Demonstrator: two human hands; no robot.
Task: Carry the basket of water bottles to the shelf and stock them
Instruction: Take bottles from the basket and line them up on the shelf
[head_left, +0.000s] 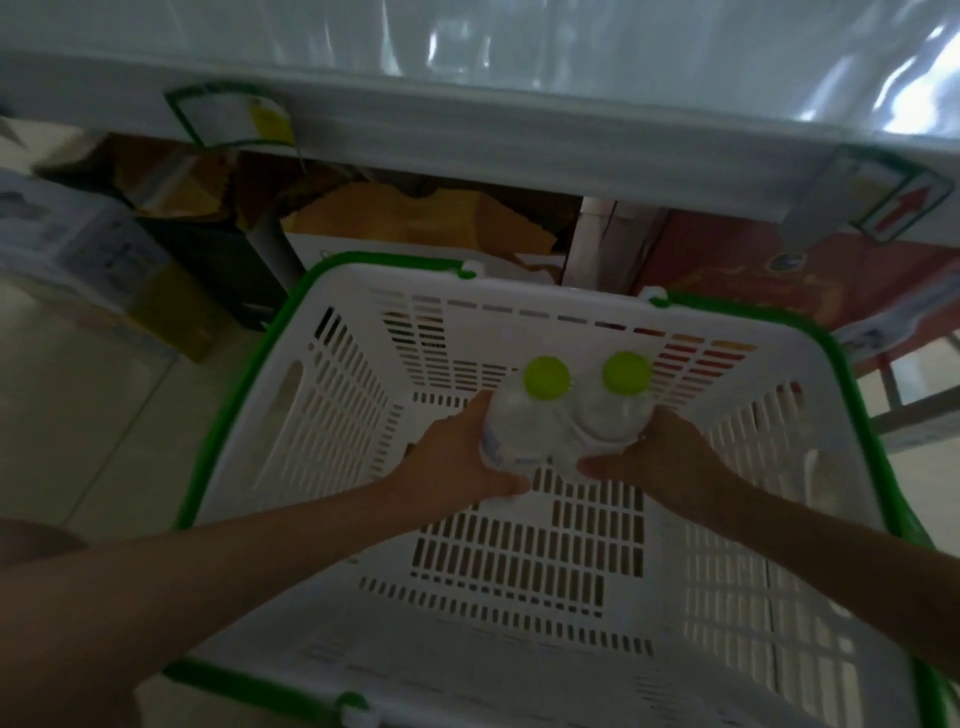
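Observation:
A white slotted basket (343, 395) with a green rim sits below me, in front of the shelf (519, 135). Inside it stand two clear water bottles with lime-green caps, side by side and touching. My left hand (457, 462) grips the left bottle (524, 415) from its left side, thumb curled under toward me. My right hand (660, 457) grips the right bottle (610, 410) from its right side. Both forearms reach down into the basket. No other bottles show inside it.
The pale shelf edge runs across the top, with a price tag (234, 117) at left and a red-arrow tag (898, 200) at right. Under it lie cardboard boxes (415, 218) and a red carton (753, 270). Light floor (78, 415) lies at left.

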